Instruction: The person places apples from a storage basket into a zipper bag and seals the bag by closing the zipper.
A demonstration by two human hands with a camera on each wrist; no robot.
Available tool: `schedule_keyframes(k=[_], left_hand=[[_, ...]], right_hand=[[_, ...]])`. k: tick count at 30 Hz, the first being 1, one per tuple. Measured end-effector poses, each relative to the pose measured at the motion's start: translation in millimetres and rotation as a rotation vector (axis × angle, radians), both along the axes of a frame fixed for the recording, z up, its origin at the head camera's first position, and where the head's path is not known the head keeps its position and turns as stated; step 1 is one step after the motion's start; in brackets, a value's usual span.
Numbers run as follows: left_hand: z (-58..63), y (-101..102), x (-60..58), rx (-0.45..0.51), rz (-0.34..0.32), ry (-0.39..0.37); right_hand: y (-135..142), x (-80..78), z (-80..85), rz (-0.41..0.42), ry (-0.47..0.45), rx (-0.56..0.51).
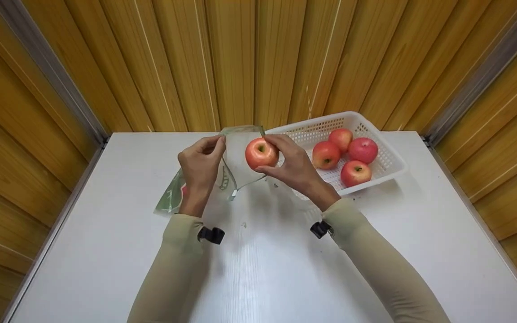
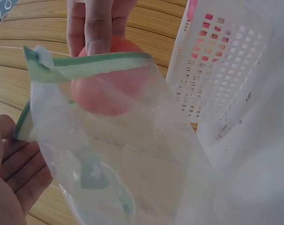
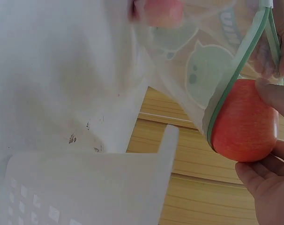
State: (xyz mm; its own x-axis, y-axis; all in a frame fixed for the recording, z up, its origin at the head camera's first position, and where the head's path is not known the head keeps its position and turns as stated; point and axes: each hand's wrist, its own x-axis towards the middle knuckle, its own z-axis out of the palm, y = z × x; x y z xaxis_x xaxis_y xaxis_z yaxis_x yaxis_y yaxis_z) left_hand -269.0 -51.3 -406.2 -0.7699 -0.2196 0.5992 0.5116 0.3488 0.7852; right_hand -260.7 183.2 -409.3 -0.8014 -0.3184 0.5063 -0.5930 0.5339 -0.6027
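My right hand (image 1: 292,163) grips a red apple (image 1: 260,154) between thumb and fingers, right at the mouth of a clear zip bag with a green-edged opening (image 2: 104,64). In the left wrist view the apple's lower part shows through the film, just inside the rim. My left hand (image 1: 201,168) pinches the bag's edge between thumb and fingertips, so the mouth stands apart. The bag (image 3: 210,70) carries green printed shapes. Lower in it, another apple (image 3: 163,11) shows through the film in the right wrist view.
A white perforated plastic basket (image 1: 395,163) stands on the right, with several apples (image 1: 363,150) in it. The white table (image 1: 249,273) ends at a wood-look panel wall (image 1: 236,63). Small dark marks (image 3: 72,138) lie on the tabletop near the basket.
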Motion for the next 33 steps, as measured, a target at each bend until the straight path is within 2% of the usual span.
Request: schedule_keyframes(k=[8,15,18,22,28,33], left_hand=[[1.8,1.8,2.2,0.014,-0.008,0.005],[2.9,3.9,2.0,0.034,-0.003,0.022],[3.2,5.2,0.9,0.047,-0.005,0.021],[3.7,5.3,1.4,0.072,-0.013,-0.017],[7.8,5.5,2.6,0.082,-0.014,-0.073],[11.7,4.4,1.0,0.097,0.010,-0.065]], right_hand=[[-5.5,-3.6,-9.1,-0.028,-0.013,0.056],[-9.5,-5.3,-14.2,-0.053,-0.068,0.097],[-9.8,-6.2,-14.8,-0.063,-0.054,0.115],[-8.1,-6.4,-16.2,-0.069,-0.019,0.134],[-2.2,-4.0,-21.7,-0.073,-0.024,0.105],[1.6,2.1,-25.3,-0.072,-0.124,0.033]])
